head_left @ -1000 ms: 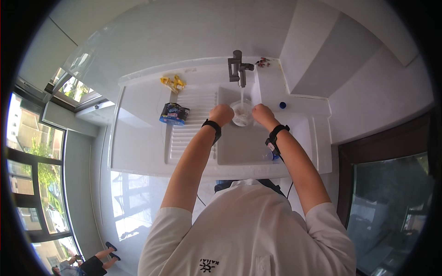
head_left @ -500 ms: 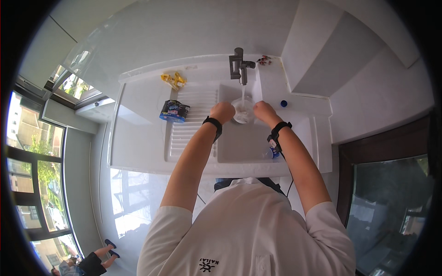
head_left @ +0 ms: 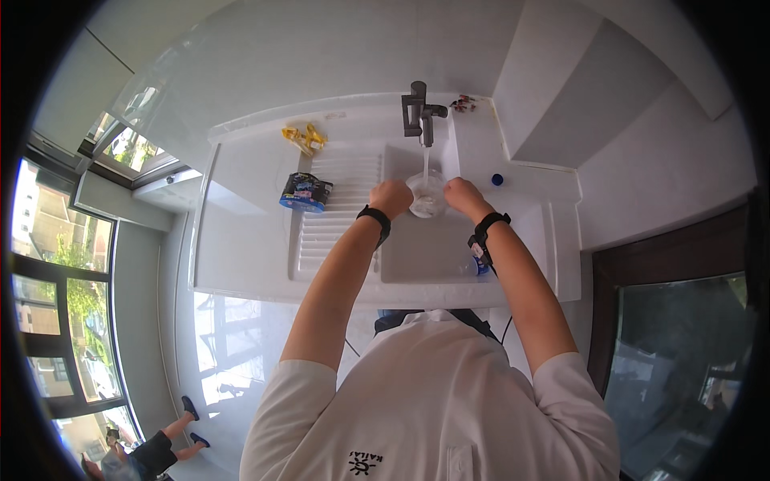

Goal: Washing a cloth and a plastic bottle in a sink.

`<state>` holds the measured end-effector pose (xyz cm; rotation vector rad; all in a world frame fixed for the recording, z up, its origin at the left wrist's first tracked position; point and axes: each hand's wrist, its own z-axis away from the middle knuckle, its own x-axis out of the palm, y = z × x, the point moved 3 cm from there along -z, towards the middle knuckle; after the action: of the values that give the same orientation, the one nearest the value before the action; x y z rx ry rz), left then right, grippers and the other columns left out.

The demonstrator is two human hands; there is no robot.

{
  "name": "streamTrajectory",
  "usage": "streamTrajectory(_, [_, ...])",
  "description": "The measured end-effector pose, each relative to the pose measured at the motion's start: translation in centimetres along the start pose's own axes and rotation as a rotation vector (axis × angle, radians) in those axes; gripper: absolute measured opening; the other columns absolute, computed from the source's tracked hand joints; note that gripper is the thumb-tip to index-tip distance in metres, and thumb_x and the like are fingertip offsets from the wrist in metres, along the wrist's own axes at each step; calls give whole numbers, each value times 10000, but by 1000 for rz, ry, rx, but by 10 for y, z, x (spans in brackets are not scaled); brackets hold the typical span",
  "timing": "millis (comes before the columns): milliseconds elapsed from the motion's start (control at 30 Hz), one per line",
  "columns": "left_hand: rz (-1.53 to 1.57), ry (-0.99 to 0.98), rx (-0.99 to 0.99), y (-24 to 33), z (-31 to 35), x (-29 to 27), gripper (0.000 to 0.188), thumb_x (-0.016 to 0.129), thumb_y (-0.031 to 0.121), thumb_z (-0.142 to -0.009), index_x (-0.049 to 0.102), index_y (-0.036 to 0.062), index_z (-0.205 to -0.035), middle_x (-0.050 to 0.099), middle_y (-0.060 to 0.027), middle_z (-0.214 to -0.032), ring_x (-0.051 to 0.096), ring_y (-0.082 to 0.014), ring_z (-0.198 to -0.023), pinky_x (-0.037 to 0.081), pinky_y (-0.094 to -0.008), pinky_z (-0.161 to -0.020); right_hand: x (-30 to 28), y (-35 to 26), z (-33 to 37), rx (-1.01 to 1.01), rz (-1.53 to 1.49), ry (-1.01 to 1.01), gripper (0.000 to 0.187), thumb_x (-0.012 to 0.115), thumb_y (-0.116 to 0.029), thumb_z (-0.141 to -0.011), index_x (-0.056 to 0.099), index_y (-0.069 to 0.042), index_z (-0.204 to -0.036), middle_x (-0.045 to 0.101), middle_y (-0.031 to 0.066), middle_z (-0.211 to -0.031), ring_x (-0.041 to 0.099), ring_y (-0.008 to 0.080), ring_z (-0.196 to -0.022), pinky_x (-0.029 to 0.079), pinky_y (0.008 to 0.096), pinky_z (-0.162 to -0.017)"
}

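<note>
Water runs from the dark tap (head_left: 423, 112) into a clear plastic bag (head_left: 426, 196) in the sink (head_left: 425, 252). My left hand (head_left: 391, 197) is closed at the bag's left side. Across from it, my right hand (head_left: 465, 198) is closed at the right side, so the bag hangs between them. Whitish, shiny patches show inside the bag; I cannot make out whether they are water or something else. My fingertips are hidden by the backs of my hands. Below my right wrist, a clear bottle with a blue part (head_left: 479, 266) lies in the sink.
Left of the sink is a ribbed drainboard (head_left: 341, 232) with a black-and-blue packet (head_left: 305, 192) and a crumpled yellow wrapper (head_left: 305, 139). A blue cap (head_left: 497, 179) and small red-and-dark pieces (head_left: 463, 103) lie on the right ledge. Another person (head_left: 152, 457) is at the far lower left.
My hands stay in place on the bag while water keeps running. The view has shifted very slightly. The other person's legs have moved apart at the lower left.
</note>
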<state>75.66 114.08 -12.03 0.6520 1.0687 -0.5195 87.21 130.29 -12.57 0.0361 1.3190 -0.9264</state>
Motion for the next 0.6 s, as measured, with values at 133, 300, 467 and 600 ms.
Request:
streamTrajectory(133, [67, 0, -54, 4, 9, -9, 295, 485, 182, -928, 733, 84, -1054, 685, -131, -1173, 651, -339, -1102, 537, -423, -912, 1, 0, 1, -13, 4, -31, 344, 509, -263, -917, 694, -1, -1042, 690, 246, -1048, 653, 408, -1028, 516, 470, -903])
streamTrajectory(300, [61, 19, -16, 1, 9, -8, 315, 483, 209, -903, 732, 77, -1043, 697, -160, -1135, 655, -352, -1085, 527, -427, -913, 2, -1, 1, -49, -12, -15, 338, 507, -255, -917, 693, 6, -1025, 705, 233, -991, 683, 389, -947, 531, 461, -864])
streamTrajectory(467, [135, 61, -56, 0, 10, -7, 321, 489, 216, -881, 737, 84, -1038, 704, -174, -1113, 658, -355, -1076, 523, -423, -910, 2, -3, 3, -34, -23, -7, 327, 504, -244, -916, 693, 12, -989, 714, 218, -919, 701, 371, -873, 538, 452, -830])
streamTrajectory(600, [143, 60, -63, -1, 8, -2, 328, 491, 213, -879, 729, 80, -1062, 703, -175, -1115, 655, -359, -1080, 521, -424, -913, 6, 1, 2, -25, -87, -11, 323, 517, -245, -889, 707, -1, -981, 684, 266, -997, 655, 423, -992, 511, 463, -891])
